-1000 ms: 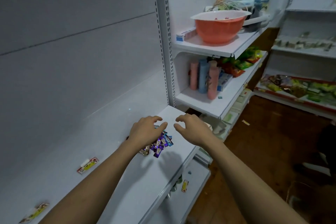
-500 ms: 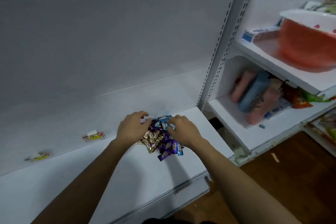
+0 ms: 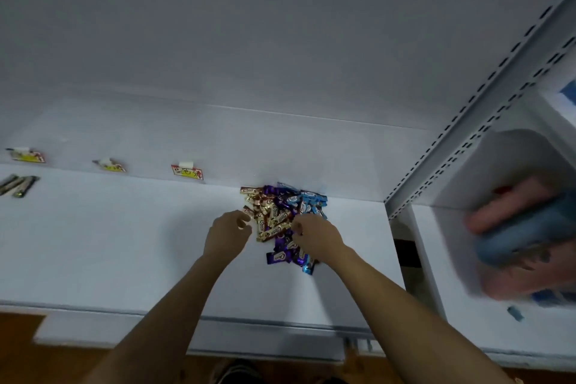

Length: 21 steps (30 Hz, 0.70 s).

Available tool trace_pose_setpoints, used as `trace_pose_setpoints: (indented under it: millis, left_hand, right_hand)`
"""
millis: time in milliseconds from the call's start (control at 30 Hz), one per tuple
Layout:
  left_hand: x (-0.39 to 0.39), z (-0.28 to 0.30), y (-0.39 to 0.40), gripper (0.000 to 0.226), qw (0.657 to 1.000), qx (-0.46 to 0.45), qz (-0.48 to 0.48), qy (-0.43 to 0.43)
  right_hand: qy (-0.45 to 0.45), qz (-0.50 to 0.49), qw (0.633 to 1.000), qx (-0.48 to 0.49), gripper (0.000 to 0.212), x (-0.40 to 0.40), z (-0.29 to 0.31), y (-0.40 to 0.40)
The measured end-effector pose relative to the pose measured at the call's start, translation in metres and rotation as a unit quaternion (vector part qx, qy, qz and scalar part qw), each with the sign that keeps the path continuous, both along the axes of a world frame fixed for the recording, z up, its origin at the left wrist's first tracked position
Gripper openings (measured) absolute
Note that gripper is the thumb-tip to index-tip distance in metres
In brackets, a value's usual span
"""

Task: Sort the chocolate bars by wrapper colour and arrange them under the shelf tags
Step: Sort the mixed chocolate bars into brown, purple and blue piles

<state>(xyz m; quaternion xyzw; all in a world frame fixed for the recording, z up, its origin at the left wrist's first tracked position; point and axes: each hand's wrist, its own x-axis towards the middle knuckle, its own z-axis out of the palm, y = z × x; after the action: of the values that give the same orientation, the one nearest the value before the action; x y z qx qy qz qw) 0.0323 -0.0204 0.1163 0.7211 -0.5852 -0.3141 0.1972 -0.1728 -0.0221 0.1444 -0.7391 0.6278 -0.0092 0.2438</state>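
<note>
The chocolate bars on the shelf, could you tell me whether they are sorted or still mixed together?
Mostly mixed: gold, purple and blue chocolate bars lie in one heap, apart from the shelf tags.

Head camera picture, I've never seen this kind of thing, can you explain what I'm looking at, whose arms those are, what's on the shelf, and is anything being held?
There is no machine here. A person wears a camera on the head, so it looks down along their own two bare arms. The left hand and right hand reach into a mixed pile of chocolate bars in gold, purple and blue wrappers, lying on a white shelf. Both hands have curled fingers at the pile; whether either has actually gripped a bar is too unclear to say. Three small tags sit along the back wall, and a few dark bars lie under the far left one.
</note>
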Motion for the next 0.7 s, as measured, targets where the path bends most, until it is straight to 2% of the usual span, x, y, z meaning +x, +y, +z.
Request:
trace_pose_setpoints:
  millis: [167,333,467,567,700]
  left_hand:
    - [-0.019,-0.059,-0.012,0.019,0.999,-0.018,0.048,0.005]
    - [-0.028,-0.117,-0.030,0.031,0.998,-0.018,0.055,-0.005]
    - [-0.032,-0.131,-0.034,0.034,0.998,-0.015,0.058,-0.030]
    - [-0.034,-0.136,-0.041,0.031,0.997,-0.030,0.063,-0.040]
    - [-0.034,-0.131,-0.047,0.013,0.997,-0.009,0.075,0.032]
  right_hand:
    - [-0.012,0.053,0.996,-0.067,0.015,0.013,-0.042,-0.033]
    - [0.035,0.103,0.990,-0.095,0.022,0.028,-0.104,-0.048]
    - [0.084,0.130,0.980,-0.129,0.025,0.021,-0.129,-0.045]
    - [0.079,0.129,0.979,-0.141,0.025,0.019,-0.138,-0.048]
    - [0.064,0.125,0.979,-0.146,0.020,0.022,-0.135,-0.046]
